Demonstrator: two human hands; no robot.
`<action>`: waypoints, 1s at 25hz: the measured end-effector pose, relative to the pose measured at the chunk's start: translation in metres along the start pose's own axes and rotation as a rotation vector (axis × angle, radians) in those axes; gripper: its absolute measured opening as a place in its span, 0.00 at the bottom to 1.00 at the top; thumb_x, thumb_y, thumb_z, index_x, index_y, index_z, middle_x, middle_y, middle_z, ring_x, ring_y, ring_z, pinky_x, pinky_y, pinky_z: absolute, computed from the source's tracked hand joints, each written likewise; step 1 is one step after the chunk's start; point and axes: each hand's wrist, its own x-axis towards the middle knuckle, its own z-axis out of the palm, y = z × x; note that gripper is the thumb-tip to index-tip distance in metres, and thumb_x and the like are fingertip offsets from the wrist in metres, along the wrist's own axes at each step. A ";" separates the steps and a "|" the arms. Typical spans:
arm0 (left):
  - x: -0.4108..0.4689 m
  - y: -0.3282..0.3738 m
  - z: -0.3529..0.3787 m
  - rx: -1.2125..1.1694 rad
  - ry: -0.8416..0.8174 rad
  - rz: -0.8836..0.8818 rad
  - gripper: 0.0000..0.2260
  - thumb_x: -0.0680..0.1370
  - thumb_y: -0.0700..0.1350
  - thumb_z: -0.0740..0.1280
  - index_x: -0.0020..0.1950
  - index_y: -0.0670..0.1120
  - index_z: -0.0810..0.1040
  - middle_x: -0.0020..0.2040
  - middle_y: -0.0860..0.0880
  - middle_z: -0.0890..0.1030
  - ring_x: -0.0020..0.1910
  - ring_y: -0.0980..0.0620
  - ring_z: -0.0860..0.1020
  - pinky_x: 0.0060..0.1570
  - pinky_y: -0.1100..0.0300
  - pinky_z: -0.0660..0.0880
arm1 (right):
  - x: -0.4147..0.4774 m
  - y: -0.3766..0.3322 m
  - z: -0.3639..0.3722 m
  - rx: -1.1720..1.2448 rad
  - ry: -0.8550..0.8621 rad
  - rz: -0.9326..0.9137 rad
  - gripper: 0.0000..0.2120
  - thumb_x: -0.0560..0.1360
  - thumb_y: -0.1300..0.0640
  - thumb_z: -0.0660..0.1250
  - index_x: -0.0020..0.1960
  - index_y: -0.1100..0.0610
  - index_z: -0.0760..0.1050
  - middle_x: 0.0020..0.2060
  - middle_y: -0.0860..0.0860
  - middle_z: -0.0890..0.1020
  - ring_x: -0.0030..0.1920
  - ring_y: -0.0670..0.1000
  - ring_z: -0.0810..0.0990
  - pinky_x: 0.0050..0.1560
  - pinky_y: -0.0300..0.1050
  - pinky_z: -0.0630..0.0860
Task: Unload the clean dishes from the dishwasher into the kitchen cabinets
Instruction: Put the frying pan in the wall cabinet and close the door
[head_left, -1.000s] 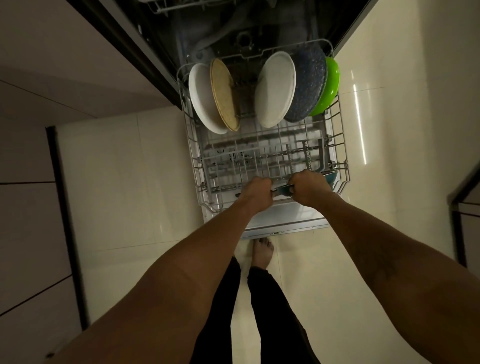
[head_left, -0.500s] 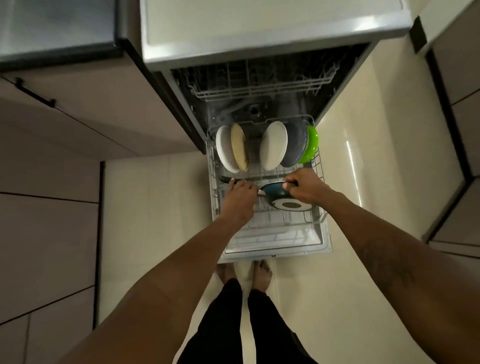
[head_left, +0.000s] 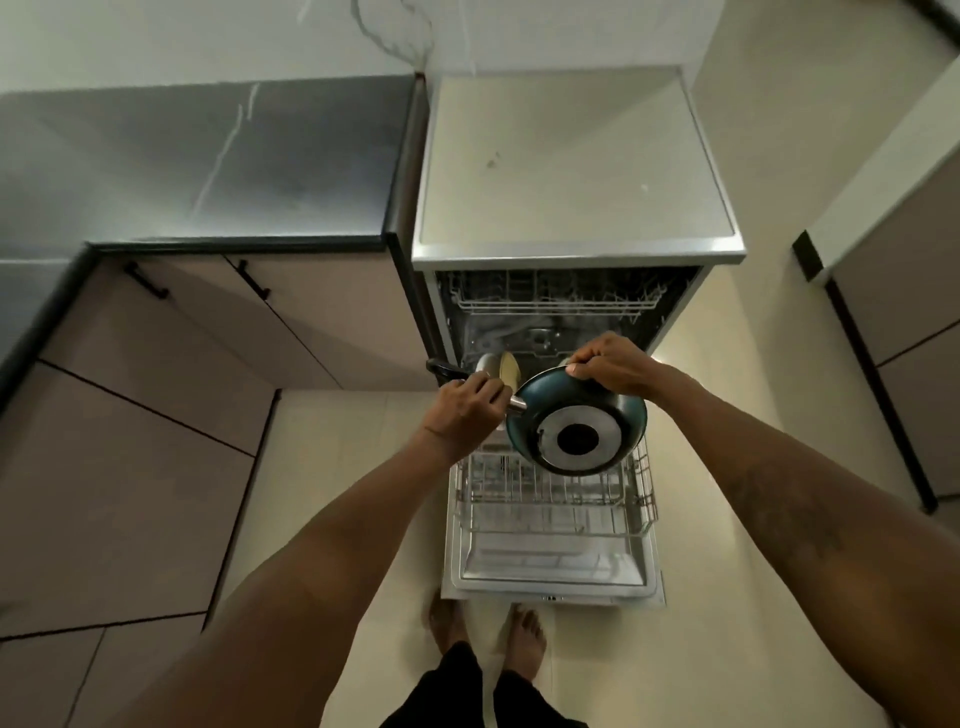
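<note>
A dark teal frying pan (head_left: 576, 423) hangs upside down above the pulled-out lower rack (head_left: 553, 499) of the open dishwasher (head_left: 571, 244), its silver base ring facing me. My left hand (head_left: 462, 410) grips the pan's black handle (head_left: 441, 368), whose end sticks out to the left. My right hand (head_left: 610, 364) pinches the pan's far rim. Behind the pan, a white plate (head_left: 487, 364) and a tan plate (head_left: 509, 370) stand in the rack; the other plates are hidden by the pan and my right hand.
Lower cabinets (head_left: 291, 322) with black handles sit left of the dishwasher under a dark grey countertop (head_left: 208, 161). The dishwasher door (head_left: 553, 577) lies open on the floor in front of my bare feet (head_left: 488, 623). More cabinet fronts (head_left: 904, 291) stand at the right.
Both hands have lifted the pan up out of the lower rack, well above it. My head has risen, so the countertop and the dishwasher's top now show.
</note>
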 end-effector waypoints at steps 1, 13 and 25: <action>-0.004 -0.002 -0.010 0.033 0.020 0.002 0.09 0.79 0.40 0.64 0.57 0.41 0.80 0.52 0.43 0.82 0.49 0.43 0.81 0.48 0.47 0.79 | -0.001 -0.011 -0.003 -0.002 0.009 -0.010 0.07 0.76 0.54 0.69 0.43 0.48 0.85 0.42 0.48 0.85 0.47 0.49 0.81 0.52 0.46 0.76; -0.059 -0.101 -0.137 0.140 0.073 -0.310 0.12 0.75 0.48 0.70 0.57 0.45 0.77 0.52 0.47 0.80 0.48 0.47 0.78 0.40 0.55 0.76 | -0.008 -0.163 -0.002 -0.072 0.419 -0.364 0.37 0.72 0.35 0.71 0.75 0.49 0.65 0.64 0.45 0.74 0.63 0.48 0.73 0.65 0.47 0.70; -0.223 -0.243 -0.243 0.177 0.150 -0.694 0.14 0.75 0.44 0.66 0.61 0.46 0.74 0.53 0.47 0.81 0.49 0.46 0.81 0.43 0.52 0.80 | 0.017 -0.359 0.092 -0.166 0.333 -0.691 0.67 0.56 0.27 0.78 0.81 0.42 0.41 0.81 0.45 0.45 0.80 0.43 0.42 0.78 0.51 0.54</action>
